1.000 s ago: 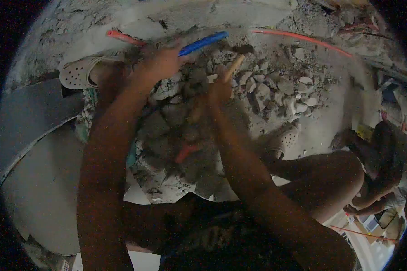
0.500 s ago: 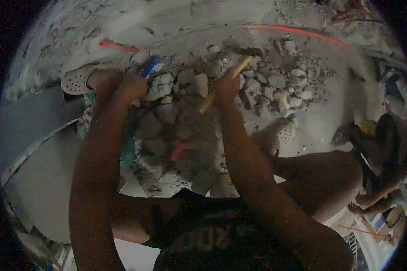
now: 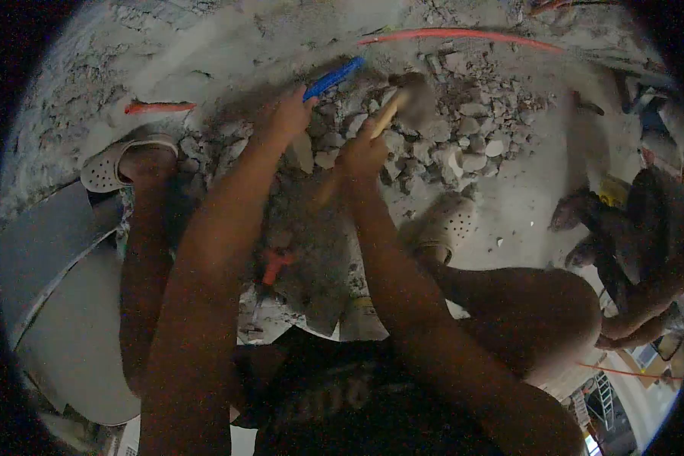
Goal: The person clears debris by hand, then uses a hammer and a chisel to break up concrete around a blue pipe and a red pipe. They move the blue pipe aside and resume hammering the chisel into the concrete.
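Observation:
My left hand [image 3: 285, 120] is closed around a blue tool [image 3: 334, 77], which points up and to the right over the ground. What the far end of this tool touches is too blurred to tell. In my right hand [image 3: 362, 157] is a hammer [image 3: 387, 115] with a wooden handle, gripped near its middle. The hammer's dark head is smeared by motion and lies above the broken stones [image 3: 433, 156]. Below my hands a red and black tool [image 3: 277, 264] lies on the dirt.
A red tube [image 3: 463, 33] crosses the ground at the top, and a shorter red piece [image 3: 159, 108] lies at the left. Grey panels [image 3: 53, 228] are at the far left. Another person's arm [image 3: 650, 300] shows at the right edge. My feet in clogs flank the rubble.
My left hand has moved up and to the right with the blue tool. My right hand has shifted slightly left and down with the hammer. The view has shifted a little.

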Available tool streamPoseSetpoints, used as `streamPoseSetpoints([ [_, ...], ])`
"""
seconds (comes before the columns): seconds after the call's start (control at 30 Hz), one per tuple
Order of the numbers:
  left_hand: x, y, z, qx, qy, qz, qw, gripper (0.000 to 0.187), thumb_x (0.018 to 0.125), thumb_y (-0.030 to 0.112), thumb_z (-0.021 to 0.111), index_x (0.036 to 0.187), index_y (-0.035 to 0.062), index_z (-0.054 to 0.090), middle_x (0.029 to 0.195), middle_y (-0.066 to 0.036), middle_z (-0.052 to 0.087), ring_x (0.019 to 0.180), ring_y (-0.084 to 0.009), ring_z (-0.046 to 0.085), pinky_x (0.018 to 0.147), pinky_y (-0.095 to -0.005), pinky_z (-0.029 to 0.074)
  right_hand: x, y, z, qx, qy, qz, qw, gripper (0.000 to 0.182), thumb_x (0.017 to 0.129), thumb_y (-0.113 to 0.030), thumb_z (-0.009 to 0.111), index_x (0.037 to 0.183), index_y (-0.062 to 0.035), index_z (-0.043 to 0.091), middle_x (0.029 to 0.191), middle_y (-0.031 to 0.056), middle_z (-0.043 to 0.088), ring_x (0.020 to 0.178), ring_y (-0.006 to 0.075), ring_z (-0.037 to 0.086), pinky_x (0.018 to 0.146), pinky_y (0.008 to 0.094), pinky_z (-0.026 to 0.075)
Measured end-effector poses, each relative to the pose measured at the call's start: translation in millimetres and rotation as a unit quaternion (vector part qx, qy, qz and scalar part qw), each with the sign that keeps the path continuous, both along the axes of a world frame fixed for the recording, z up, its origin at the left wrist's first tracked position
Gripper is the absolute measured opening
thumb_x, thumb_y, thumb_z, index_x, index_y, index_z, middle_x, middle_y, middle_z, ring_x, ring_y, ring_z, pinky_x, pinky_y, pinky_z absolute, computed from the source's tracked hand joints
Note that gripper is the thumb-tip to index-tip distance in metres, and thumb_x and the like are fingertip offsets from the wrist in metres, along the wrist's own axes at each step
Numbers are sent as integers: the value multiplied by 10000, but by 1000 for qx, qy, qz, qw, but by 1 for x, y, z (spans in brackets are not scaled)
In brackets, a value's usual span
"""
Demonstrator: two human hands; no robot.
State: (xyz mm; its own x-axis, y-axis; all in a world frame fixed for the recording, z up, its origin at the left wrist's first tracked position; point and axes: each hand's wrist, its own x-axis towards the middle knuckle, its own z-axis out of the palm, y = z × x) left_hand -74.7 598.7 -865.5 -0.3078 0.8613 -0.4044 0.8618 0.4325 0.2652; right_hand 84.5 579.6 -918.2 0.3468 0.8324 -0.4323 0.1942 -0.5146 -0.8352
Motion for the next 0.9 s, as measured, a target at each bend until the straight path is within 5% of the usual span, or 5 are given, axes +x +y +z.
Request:
streamPoseSetpoints([
  [0.4, -61, -69, 21, -3, 19, 88, 996, 494, 994, 440, 470, 1258, 41, 592, 1116, -236, 676, 1045, -444, 639, 909, -537, 495, 0, 19, 27, 44, 195, 31, 979, 450, 1018, -423, 511, 798, -31, 499, 620, 54, 522, 480, 171, 531, 429, 346, 450],
  [0.47, -62, -92, 13, -106, 152, 90, 979, 516, 992, 434, 471, 1273, 14, 572, 1121, -246, 672, 1053, -455, 633, 917, -537, 495, -6, 17, 34, 8, 148, 24, 989, 454, 1015, -435, 513, 823, -23, 519, 635, 55, 524, 500, 172, 539, 448, 349, 459],
  [0.6, -65, -99, 50, -165, 129, 60, 976, 551, 994, 441, 462, 1323, 4, 531, 1119, -257, 671, 1046, -460, 637, 919, -543, 499, -14, 5, 26, 12, 115, 47, 992, 466, 1012, -446, 516, 832, -17, 543, 661, 58, 535, 514, 171, 539, 456, 350, 461],
  [0.67, -56, -83, 68, -72, 26, 48, 996, 554, 999, 450, 447, 1304, -3, 539, 1097, -262, 675, 1020, -452, 651, 897, -553, 510, -23, 2, 38, -53, 101, 14, 993, 489, 1005, -460, 524, 810, -12, 548, 687, 62, 547, 522, 174, 534, 470, 348, 457],
  [0.9, -32, -40, 40, -76, 25, 5, 997, 561, 1009, 458, 425, 1299, -8, 541, 1071, -267, 677, 1008, -456, 652, 879, -575, 510, -28, -6, 69, -58, 163, 61, 983, 480, 1001, -471, 526, 819, -28, 543, 694, 57, 550, 522, 166, 515, 492, 353, 446],
])
